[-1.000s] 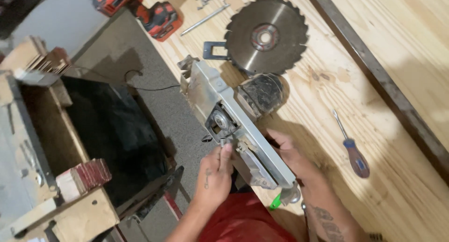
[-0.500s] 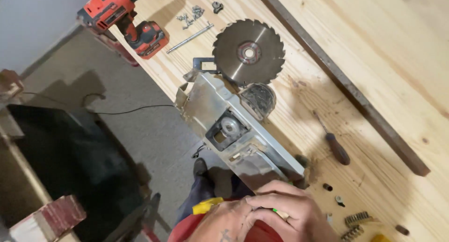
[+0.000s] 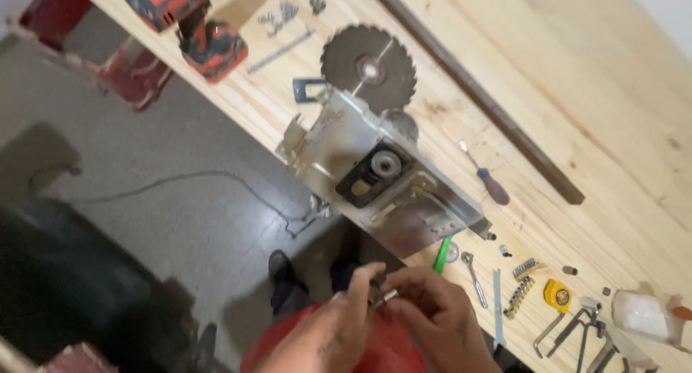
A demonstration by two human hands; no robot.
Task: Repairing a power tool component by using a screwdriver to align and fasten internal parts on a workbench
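Both my hands are drawn back near my body at the bottom of the view. My left hand and my right hand meet around a small silver metal part, pinched between their fingertips. Above them on the edge of the wooden workbench lies a dismantled circular saw body, grey metal base plate up, with a round hub showing in a black housing. A toothed saw blade lies flat just beyond it. Neither hand touches the saw.
A red cordless drill and loose screws lie at the bench's far left. A blue-handled screwdriver, small wrenches, a bit strip, hex keys and a yellow tape measure lie right. A dark metal bar crosses the bench. A cable trails on the floor.
My hands left the saw body and came together near my body around a small metal part. The view shifted, showing more of the tools at the bench's right.
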